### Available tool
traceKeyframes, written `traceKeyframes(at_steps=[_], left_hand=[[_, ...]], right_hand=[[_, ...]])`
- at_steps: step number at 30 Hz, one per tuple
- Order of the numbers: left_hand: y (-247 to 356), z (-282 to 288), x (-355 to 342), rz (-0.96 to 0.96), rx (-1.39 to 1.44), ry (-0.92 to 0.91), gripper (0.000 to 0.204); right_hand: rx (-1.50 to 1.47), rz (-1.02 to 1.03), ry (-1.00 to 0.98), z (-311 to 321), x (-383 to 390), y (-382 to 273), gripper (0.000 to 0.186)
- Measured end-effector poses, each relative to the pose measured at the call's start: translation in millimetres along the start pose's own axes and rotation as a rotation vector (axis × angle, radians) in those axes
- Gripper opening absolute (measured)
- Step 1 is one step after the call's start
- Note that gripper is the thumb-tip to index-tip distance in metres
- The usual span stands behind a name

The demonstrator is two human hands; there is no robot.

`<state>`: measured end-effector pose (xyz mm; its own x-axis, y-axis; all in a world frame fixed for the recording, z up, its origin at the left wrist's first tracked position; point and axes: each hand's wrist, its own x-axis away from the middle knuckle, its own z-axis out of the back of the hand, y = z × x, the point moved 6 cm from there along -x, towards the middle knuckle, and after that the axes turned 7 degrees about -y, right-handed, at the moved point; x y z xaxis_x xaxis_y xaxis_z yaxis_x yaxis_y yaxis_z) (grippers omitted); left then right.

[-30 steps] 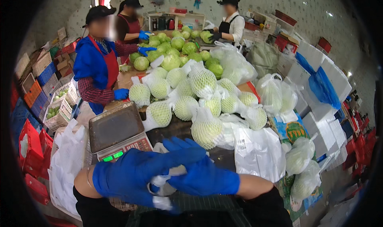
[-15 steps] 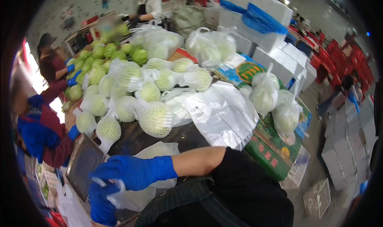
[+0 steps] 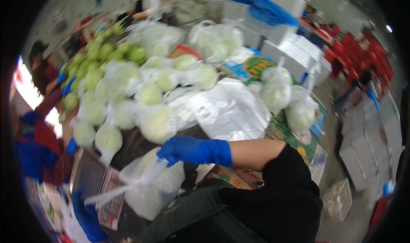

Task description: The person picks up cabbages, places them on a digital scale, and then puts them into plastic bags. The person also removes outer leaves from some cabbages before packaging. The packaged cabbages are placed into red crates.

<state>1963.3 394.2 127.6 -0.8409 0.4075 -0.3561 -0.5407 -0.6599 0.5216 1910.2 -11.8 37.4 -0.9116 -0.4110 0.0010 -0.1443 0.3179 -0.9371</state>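
A knotted clear plastic bag [image 3: 151, 185] with a pale round vegetable inside, probably a cabbage, lies on the work surface in front of me. My right hand [image 3: 181, 151], in a blue glove, has its fingers curled over the bag's upper side. The bag's twisted tail [image 3: 106, 196] points left toward my left hand [image 3: 87, 217]. That hand, also blue-gloved, is at the lower left with thumb and fingers apart and nothing visible between them. Beyond the bag, several cabbages in white foam nets [image 3: 156, 121] are piled together.
Flat plastic bags [image 3: 230, 108] lie beyond my right arm. Two bagged cabbages [image 3: 275, 89] sit on a green carton [image 3: 294, 136] at right. Loose green cabbages [image 3: 102, 53] are heaped at far left, near two co-workers. White foam boxes [image 3: 290, 50] stand at the back right.
My hands have separated: the right moved right and up onto the bag, the left dropped lower left. The bag's knot and tail now show. The whole view has shifted slightly.
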Motion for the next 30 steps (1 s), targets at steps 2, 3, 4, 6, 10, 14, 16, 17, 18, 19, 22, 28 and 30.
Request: traceKeyframes(at_steps=[2, 3, 4, 6, 10, 14, 16, 17, 18, 19, 22, 28, 30], left_hand=[[49.9, -2.8, -1.1, 0.117, -0.004, -0.051, 0.038], [78.3, -20.7, -3.8, 0.161, 0.259, -0.191, 0.046], [103.2, -37.2, -4.9, 0.252, 0.544, -0.25, 0.057], [154.0, -58.5, -12.8, 0.204, 0.837, -0.361, 0.069], [143.7, -67.5, -38.9, 0.489, 1.049, -0.48, 0.048], [70.1, -82.6, -37.3, 0.387, 1.481, -0.228, 0.05], [24.1, -93.0, -27.8, 0.435, 1.134, -0.285, 0.047], [7.6, -92.5, -26.9, 0.4, 1.047, -0.339, 0.046], [-7.6, -73.5, -33.5, 0.284, 0.723, -0.185, 0.049], [-11.0, -52.1, -36.3, 0.188, 0.429, -0.04, 0.052], [22.1, -37.2, -49.2, 0.121, 0.521, 0.055, 0.048], [235.1, -39.6, -98.1, -0.323, 0.602, -0.075, 0.024], [244.7, -42.0, -122.9, -0.108, 0.761, -0.131, 0.035]], right_hand=[[-0.463, -0.053, -0.32, -69.9, -10.7, -12.5, 0.04], [-0.396, 0.075, -0.407, -100.4, -12.1, -29.9, 0.045], [-0.474, -0.074, -0.389, -121.7, -25.0, -30.0, 0.044], [-0.403, -0.237, -0.353, -139.5, -38.4, -37.3, 0.043], [0.108, -0.32, -0.376, -137.0, -36.3, -27.2, 0.046], [0.127, -0.527, -0.525, -135.8, -6.7, 22.5, 0.05], [0.346, -0.208, -0.551, -120.4, -4.6, 17.4, 0.042], [0.604, 0.109, -0.52, -99.6, -4.1, 0.6, 0.039], [0.635, -0.098, -0.413, -69.5, 1.7, 10.8, 0.035], [0.548, -0.368, -0.223, -36.4, 7.1, 17.6, 0.032], [1.153, 0.369, 0.0, -43.8, -4.5, -25.0, 0.049], [0.909, -0.007, -0.127, -71.0, -36.7, 10.3, 0.056], [0.663, 0.043, 0.14, -27.6, -16.9, -3.7, 0.039]])
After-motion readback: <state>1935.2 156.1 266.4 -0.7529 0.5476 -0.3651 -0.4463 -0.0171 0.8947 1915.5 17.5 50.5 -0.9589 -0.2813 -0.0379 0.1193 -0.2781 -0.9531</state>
